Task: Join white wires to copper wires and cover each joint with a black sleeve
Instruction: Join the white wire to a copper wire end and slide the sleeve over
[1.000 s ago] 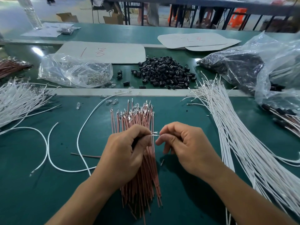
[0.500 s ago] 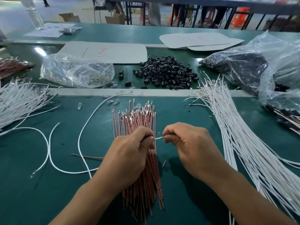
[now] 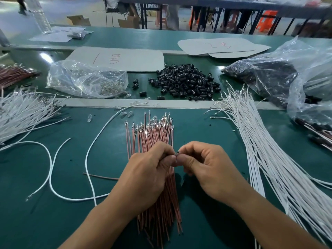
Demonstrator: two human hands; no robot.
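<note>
Seemingly both left hand [image 3: 149, 177] and right hand [image 3: 206, 169] pinch a crosswise joint [image 3: 177, 153]; black sleeves [image 3: 185, 81] lie straight ahead.

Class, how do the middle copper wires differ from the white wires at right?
The copper wires are reddish-brown, the white wires white. The copper wires look shorter and lie in a straight stack; the white wires look longer and fan out in a curve. Both lie loose on the table.

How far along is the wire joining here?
Done: a few black-sleeved wires lie at the right edge. In hand: left hand and right hand pinch one small joint over the copper wires. Left: big piles of white wires, copper wires and loose black sleeves.
</note>
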